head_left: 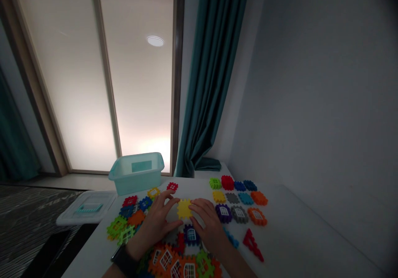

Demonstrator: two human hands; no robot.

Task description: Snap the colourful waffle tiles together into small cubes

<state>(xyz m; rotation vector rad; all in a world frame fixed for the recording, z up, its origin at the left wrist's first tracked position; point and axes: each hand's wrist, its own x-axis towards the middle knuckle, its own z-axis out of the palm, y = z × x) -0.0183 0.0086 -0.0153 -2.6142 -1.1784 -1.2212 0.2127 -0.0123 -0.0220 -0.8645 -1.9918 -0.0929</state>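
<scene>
Worktop (304, 232) lies open between right-hand orange tiles (259, 198) and the wall (320, 116); our left hand (158, 218) and right hand (207, 218) grip opposite edges of a yellow tile (184, 209).

Place: likely home room | teal curtain (211, 75) | frosted door panels (139, 83) | toy pieces (227, 182) on table (292, 232)

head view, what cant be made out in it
- Yellow interlocking block: its underside faces away from the head view.
- Light-blue block: partly hidden in the head view by the right forearm.
- Lowest orange window blocks: cut off by the head view's bottom edge.
- Wristwatch: too dark in the head view to read any display.
</scene>
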